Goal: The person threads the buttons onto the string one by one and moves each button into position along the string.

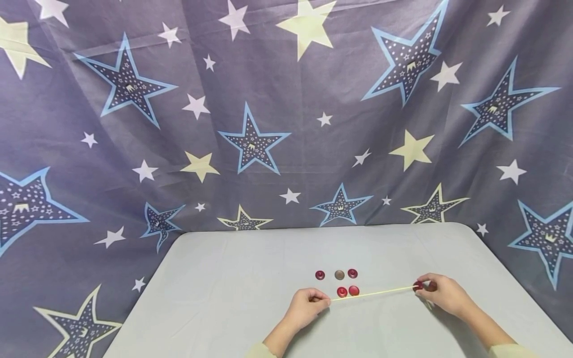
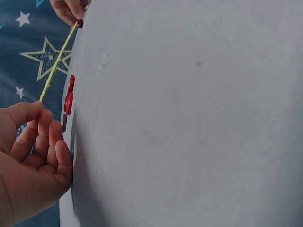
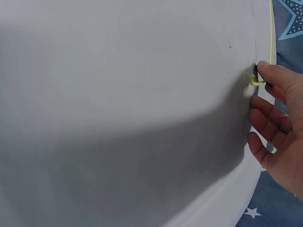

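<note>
A thin yellow string (image 1: 380,292) stretches almost straight between the two hands. My left hand (image 1: 306,307) pinches one end of it between thumb and forefinger, with the other fingers loosely bent in the left wrist view. At the right, my right hand (image 1: 445,294) pinches a dark red button (image 1: 418,285) by its edge, and the string runs to it. A short yellow tail (image 3: 256,82) hangs at that button in the right wrist view; how it passes through is too small to tell. Two red buttons (image 1: 341,292) lie beside the string near my left hand.
Behind those buttons, a brown button (image 1: 339,275) lies between two more red ones, one at the left (image 1: 320,275) and one at the right (image 1: 352,273). All rest on the pale table (image 1: 233,278). A star-patterned curtain (image 1: 268,189) hangs right behind its back edge.
</note>
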`<action>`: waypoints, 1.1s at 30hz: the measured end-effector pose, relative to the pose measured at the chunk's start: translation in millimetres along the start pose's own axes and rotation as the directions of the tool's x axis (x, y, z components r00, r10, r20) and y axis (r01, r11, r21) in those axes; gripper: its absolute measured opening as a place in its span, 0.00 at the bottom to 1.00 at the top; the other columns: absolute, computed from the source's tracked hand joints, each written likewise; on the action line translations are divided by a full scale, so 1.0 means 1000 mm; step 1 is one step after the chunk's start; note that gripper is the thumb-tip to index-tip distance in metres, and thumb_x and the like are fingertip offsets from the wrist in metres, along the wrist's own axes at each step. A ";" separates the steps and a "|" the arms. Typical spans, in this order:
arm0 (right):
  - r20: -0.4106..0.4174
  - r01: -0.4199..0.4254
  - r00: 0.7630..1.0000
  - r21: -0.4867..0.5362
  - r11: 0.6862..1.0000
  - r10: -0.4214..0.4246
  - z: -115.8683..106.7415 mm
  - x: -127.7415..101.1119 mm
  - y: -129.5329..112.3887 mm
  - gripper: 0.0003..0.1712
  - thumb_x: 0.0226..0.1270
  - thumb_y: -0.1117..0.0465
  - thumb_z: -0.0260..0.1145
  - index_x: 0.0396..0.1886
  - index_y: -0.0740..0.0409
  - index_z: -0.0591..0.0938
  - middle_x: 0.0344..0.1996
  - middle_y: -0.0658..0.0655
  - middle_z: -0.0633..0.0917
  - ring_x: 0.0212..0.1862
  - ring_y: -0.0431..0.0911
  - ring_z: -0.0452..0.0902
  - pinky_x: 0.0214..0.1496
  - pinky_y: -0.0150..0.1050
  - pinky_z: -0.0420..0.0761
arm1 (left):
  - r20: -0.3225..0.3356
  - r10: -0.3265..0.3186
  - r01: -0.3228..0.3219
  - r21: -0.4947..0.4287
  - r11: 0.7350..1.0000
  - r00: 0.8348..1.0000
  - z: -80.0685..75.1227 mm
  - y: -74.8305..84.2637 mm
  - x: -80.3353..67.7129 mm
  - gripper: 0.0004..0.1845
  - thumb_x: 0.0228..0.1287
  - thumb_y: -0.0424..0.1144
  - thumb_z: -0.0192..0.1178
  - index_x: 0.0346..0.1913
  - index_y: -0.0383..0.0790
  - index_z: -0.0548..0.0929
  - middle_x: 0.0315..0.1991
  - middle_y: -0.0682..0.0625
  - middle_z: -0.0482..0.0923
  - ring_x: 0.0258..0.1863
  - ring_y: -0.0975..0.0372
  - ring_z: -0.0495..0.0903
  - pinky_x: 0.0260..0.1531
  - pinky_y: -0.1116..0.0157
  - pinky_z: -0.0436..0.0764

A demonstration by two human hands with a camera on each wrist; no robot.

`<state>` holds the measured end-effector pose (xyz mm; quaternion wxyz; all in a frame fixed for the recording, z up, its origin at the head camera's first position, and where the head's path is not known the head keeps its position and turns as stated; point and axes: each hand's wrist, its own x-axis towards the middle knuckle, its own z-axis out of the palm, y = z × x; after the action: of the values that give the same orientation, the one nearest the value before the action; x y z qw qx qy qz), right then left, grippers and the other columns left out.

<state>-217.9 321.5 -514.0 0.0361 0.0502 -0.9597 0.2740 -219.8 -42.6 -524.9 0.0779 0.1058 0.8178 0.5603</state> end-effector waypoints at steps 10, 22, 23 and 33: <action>0.004 0.012 1.000 -0.008 1.000 -0.012 -0.002 -0.001 0.004 0.17 0.53 0.56 0.70 0.40 0.61 0.83 0.20 0.48 0.75 0.22 0.36 0.63 0.25 0.32 0.63 | 0.001 -0.003 0.003 -0.009 1.000 1.000 0.000 0.000 0.001 0.05 0.54 0.36 0.65 0.29 0.36 0.84 0.22 0.51 0.80 0.19 0.69 0.72 0.20 0.74 0.72; 0.038 -0.032 0.999 -0.030 0.999 0.033 -0.003 0.000 0.003 0.18 0.54 0.59 0.69 0.43 0.63 0.82 0.23 0.51 0.75 0.26 0.41 0.65 0.29 0.36 0.65 | 0.001 -0.002 0.002 -0.010 1.000 1.000 0.000 0.000 0.001 0.05 0.54 0.36 0.65 0.29 0.36 0.84 0.22 0.51 0.80 0.19 0.69 0.72 0.20 0.73 0.72; 0.038 -0.033 0.999 -0.029 0.999 0.034 -0.003 0.000 0.003 0.18 0.54 0.59 0.69 0.43 0.63 0.82 0.23 0.51 0.75 0.26 0.41 0.65 0.29 0.36 0.65 | 0.001 -0.002 0.002 -0.009 1.000 1.000 0.000 0.001 0.001 0.05 0.54 0.36 0.65 0.29 0.36 0.84 0.22 0.51 0.80 0.19 0.69 0.72 0.20 0.74 0.72; 0.021 -0.011 1.000 -0.017 1.000 0.011 -0.003 0.001 0.003 0.15 0.55 0.58 0.69 0.41 0.61 0.83 0.21 0.50 0.74 0.23 0.37 0.63 0.26 0.33 0.64 | -0.001 -0.015 0.015 -0.005 1.000 1.000 0.000 0.002 0.000 0.05 0.54 0.36 0.65 0.29 0.37 0.84 0.21 0.52 0.79 0.19 0.69 0.71 0.20 0.73 0.72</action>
<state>-218.9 326.0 -513.0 0.0246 0.0474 -0.9626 0.2657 -220.2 -42.3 -523.2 0.0818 0.0991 0.8172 0.5619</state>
